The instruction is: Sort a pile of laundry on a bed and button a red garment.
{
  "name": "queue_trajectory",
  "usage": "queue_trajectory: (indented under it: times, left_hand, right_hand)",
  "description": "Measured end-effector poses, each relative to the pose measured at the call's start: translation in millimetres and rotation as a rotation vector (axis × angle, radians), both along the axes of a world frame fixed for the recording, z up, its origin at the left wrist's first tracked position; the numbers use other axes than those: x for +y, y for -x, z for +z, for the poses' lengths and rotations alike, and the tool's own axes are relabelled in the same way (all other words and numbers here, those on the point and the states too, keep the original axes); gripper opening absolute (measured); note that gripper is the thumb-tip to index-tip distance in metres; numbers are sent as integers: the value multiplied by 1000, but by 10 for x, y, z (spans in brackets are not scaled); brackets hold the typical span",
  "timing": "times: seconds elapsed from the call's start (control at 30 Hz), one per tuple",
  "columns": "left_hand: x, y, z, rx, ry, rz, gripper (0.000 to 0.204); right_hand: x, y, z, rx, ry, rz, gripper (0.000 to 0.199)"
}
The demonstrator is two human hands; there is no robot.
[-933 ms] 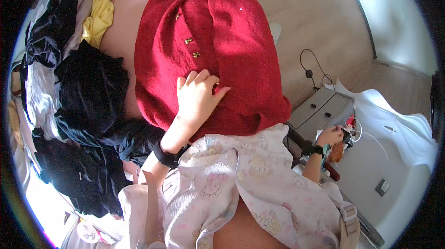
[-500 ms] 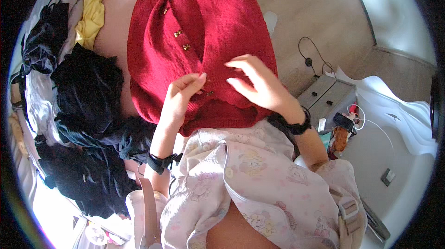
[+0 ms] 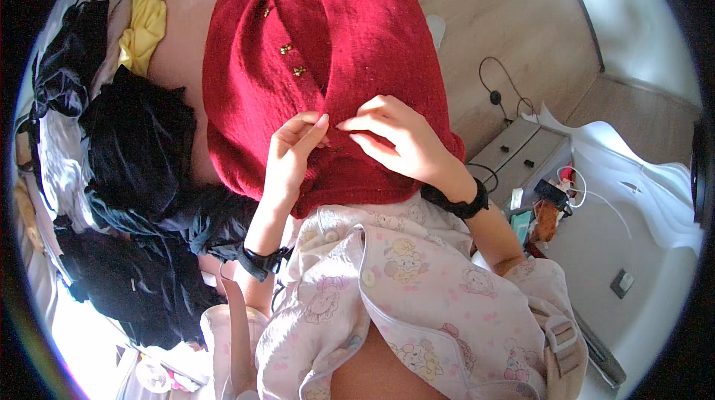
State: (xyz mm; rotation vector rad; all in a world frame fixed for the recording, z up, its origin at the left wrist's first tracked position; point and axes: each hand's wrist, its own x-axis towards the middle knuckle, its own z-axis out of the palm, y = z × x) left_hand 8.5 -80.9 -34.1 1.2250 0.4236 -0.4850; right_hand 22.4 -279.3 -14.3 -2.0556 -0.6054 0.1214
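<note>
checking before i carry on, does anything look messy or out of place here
The dark clothes on the left lie in a crumpled heap, which looks untidy beside the spread red knit garment. No spill shows.

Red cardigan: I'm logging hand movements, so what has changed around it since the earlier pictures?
The right hand has moved leftward from the small items at right to over the red cardigan, close to the left hand. The left hand, lying on it earlier, now has its thumb and fingertips together; whether they grip anything is unclear. The yellow garment and black clothes stayed put.
</note>
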Motion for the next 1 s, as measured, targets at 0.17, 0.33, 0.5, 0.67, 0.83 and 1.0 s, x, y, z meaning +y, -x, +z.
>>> queue_trajectory:
  times: [0.17,0.33,0.5,0.67,0.83,1.0]
  left_hand:
    - [-30,40,36,-154,-277,-79,14]
    - [-58,-30,287,-619,-758,-244,15]
    - [138,-71,370,-455,-952,-207,19]
    - [184,-30,320,-422,-1068,-415,23]
    - [145,-8,209,-645,-1146,-429,26]
    - [116,-77,196,-676,-1124,-504,20]
  right_hand:
    - [70,16,68,16,148,24,19]
    - [150,28,45,237,-12,7,21]
    - [-19,-25,-193,806,-442,-64,18]
    - [-15,-25,-244,782,-326,-29,19]
    - [45,-18,-279,671,-254,-61,19]
    - [30,-38,-302,741,-264,-34,13]
